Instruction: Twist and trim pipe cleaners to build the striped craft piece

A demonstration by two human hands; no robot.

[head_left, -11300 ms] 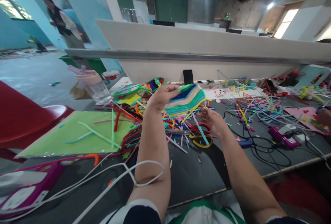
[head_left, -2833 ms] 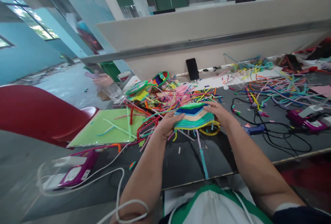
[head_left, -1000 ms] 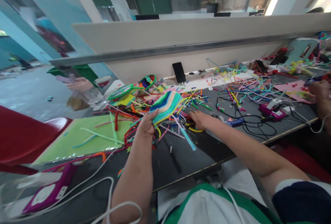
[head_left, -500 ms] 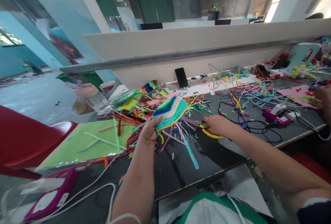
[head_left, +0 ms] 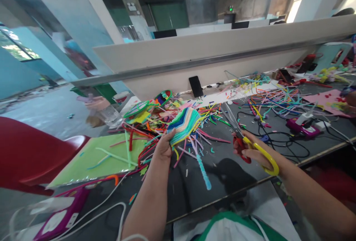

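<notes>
My left hand [head_left: 165, 145] grips a wavy striped piece of pipe cleaners [head_left: 184, 125] by its left edge. Its bands are blue, cream, teal, green and yellow. Raised over the table to the right, my right hand [head_left: 249, 151] is closed around a pair of scissors [head_left: 234, 121] with one red and one yellow handle. Their blades point up and away from me, slightly apart and clear of the striped piece. Below the piece lies a light-blue twisted pipe cleaner [head_left: 204, 172], among loose purple and pink ones.
A green sheet [head_left: 111, 170] lies left, near a purple power strip [head_left: 62, 215] with white cables. Another power strip [head_left: 303, 127] and black cords are right. A phone [head_left: 195, 86] leans on the divider [head_left: 172, 68]. Pipe-cleaner heaps cover the back. Another person's hand shows far right.
My right hand has lifted the scissors from the table and turned them, blades upward. The striped piece stays in my left hand, hardly moved.
</notes>
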